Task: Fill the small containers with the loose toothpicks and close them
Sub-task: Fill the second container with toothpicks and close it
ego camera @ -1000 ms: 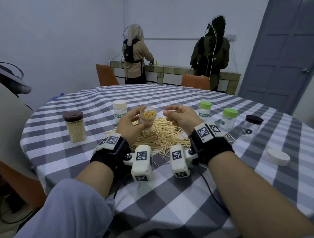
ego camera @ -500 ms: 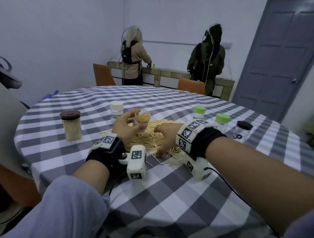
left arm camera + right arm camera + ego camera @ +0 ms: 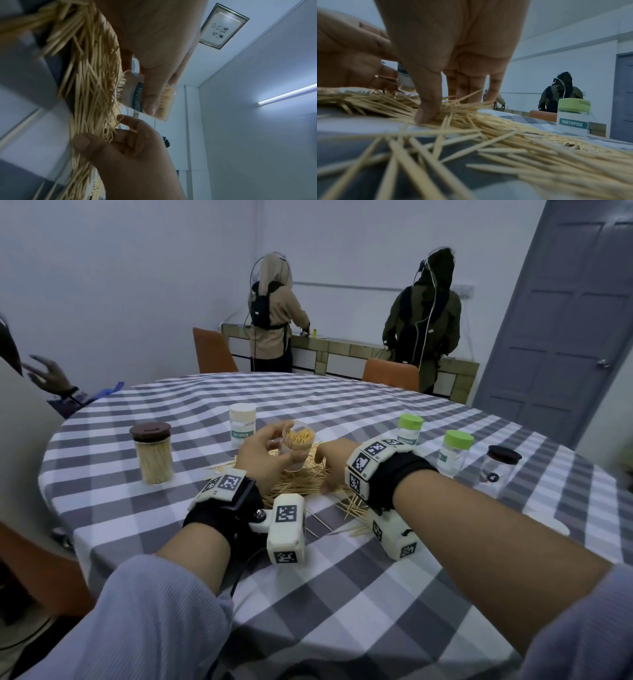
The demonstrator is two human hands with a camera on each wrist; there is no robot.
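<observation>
My left hand (image 3: 279, 451) grips a small clear container (image 3: 297, 440), open at the top and partly filled with upright toothpicks, and holds it just above the pile. The left wrist view shows my thumb across that container (image 3: 135, 97) at its teal label. The loose toothpicks (image 3: 305, 484) lie heaped on the checked tablecloth. My right hand (image 3: 322, 474) reaches down into the pile on the container's right. In the right wrist view its thumb (image 3: 428, 108) and fingers (image 3: 467, 93) close on a bunch of toothpicks (image 3: 505, 135).
A brown-lidded jar (image 3: 152, 455) full of toothpicks stands at the left, a white-lidded container (image 3: 242, 424) behind the pile. Two green-lidded containers (image 3: 409, 429) (image 3: 457, 451) and a black-lidded clear jar (image 3: 498, 469) stand at the right. Two people stand at the far counter.
My right hand has dropped from beside the container's mouth down into the pile and closed on toothpicks. My left hand has kept hold of the container.
</observation>
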